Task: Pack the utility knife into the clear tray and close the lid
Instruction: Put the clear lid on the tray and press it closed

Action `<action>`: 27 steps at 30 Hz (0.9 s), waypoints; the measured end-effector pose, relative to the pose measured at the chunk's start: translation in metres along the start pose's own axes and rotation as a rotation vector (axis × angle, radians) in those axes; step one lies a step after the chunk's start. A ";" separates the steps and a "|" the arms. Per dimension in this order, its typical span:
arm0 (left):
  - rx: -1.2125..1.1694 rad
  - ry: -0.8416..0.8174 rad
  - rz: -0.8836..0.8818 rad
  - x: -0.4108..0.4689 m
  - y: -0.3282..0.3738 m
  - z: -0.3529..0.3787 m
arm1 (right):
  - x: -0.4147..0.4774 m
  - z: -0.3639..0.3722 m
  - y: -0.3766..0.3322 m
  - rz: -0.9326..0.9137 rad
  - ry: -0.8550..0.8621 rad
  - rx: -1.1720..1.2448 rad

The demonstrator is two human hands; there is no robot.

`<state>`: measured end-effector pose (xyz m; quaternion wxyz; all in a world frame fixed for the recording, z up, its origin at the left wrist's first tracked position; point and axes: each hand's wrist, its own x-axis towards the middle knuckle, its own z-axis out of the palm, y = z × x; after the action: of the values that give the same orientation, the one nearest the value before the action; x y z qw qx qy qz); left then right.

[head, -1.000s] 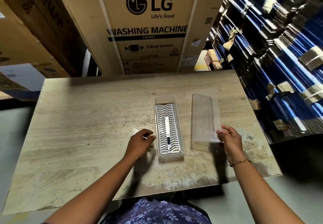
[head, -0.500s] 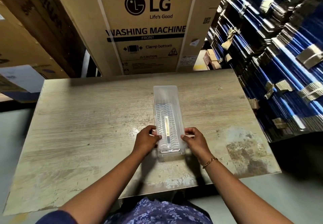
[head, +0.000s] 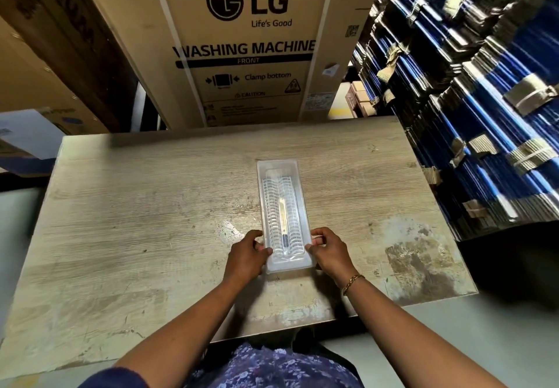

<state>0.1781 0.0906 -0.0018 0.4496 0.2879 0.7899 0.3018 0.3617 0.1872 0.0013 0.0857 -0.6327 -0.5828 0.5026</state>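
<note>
Fingers of both hands grip the lidded clear tray [head: 282,215] holding the utility knife [head: 283,221].

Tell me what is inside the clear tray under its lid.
Through the lid of the clear tray, the utility knife shows lying lengthwise on a wavy ribbed insert. The frosted plastic blurs detail; the tray floor beneath is hidden.

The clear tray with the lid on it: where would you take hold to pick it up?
Probably by its two long sides near the middle, one hand coming in from each side. The clear tray is long, narrow and lies flat on the table, so a grip at only the near end would let it tip.
</note>
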 end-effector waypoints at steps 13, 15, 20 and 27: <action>0.974 -0.209 0.388 0.050 0.043 -0.039 | 0.050 -0.035 -0.066 -0.456 -0.354 -1.033; 1.043 -0.241 0.357 0.060 0.046 -0.044 | 0.063 -0.037 -0.083 -0.458 -0.370 -1.180; 1.068 -0.269 0.343 0.071 0.039 -0.046 | 0.076 -0.034 -0.089 -0.398 -0.390 -1.284; 1.044 -0.291 0.345 0.072 0.036 -0.047 | 0.078 -0.029 -0.087 -0.400 -0.344 -1.260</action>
<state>0.1125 0.1561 0.0052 0.2962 0.6355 0.7057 -0.1025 0.3120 0.2922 0.0335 -0.3014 -0.3530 -0.8753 0.1355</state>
